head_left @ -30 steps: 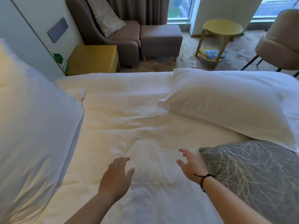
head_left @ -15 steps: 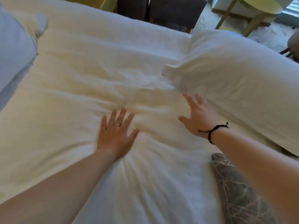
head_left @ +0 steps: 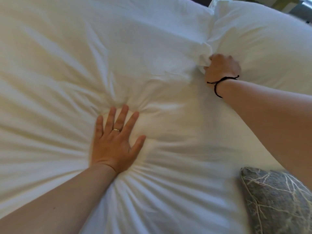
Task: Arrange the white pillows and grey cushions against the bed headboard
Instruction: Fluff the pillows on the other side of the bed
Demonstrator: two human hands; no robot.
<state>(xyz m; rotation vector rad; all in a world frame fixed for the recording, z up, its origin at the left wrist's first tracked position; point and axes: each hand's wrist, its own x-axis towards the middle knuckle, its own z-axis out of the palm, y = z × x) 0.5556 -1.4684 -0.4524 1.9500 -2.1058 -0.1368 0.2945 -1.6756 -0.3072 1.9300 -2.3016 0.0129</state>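
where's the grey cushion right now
In the head view the grey cushion lies at the lower right corner on the white duvet, below the right forearm and nearer the camera than the white pillow that the right hand grips.

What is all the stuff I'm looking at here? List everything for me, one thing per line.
duvet: one, white, creased, fills most of the view.
white pillow: one, white, upper right, lying on the duvet.
grey cushion: one, grey with pale branching lines, lower right corner, on the duvet.
furniture or floor: dark blurred bits at the top right edge; cannot tell what they are.
ring: one, silver-coloured, on a finger of the left hand.
wrist cord: one, black, around the right wrist.
left hand: one, fingers spread flat, pressing into the duvet, lower centre.
right hand: one, fingers curled, gripping the near corner of the white pillow, upper right.
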